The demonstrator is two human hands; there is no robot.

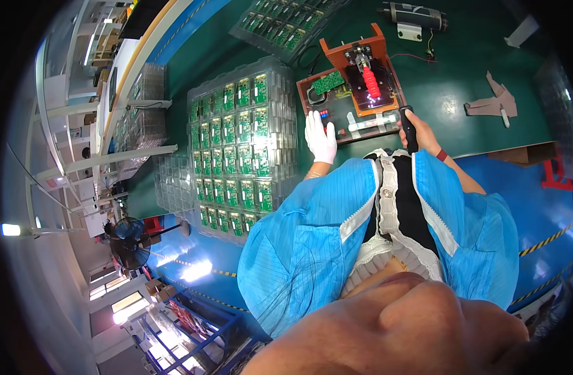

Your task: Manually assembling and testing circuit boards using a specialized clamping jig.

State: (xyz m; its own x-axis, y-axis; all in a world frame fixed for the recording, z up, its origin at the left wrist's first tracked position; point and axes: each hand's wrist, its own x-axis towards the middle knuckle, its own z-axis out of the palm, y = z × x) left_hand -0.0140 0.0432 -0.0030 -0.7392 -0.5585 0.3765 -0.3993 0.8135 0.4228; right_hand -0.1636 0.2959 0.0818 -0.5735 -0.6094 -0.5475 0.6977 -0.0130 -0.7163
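My left hand (321,139), in a white glove, lies with its fingers stretched out at the front left of a test fixture with an orange frame (338,59). Its fingertips are close to a small red and blue display (324,114). Bare, my right hand (426,134) is wrapped round a black lever handle (408,129) at the fixture's front right corner. A toggle clamp with a red grip (370,82) stands in the middle of the fixture. On the fixture's left side rests a green circuit board (328,82). Whatever lies under the clamp is hard to make out.
Left of the fixture stands a stack of clear plastic trays (288,134) filled with circuit boards. Another board-filled tray (271,42) is behind it. A black cylindrical device (418,17) sits at the back right, and a brown cloth (494,105) lies on the green table (446,81).
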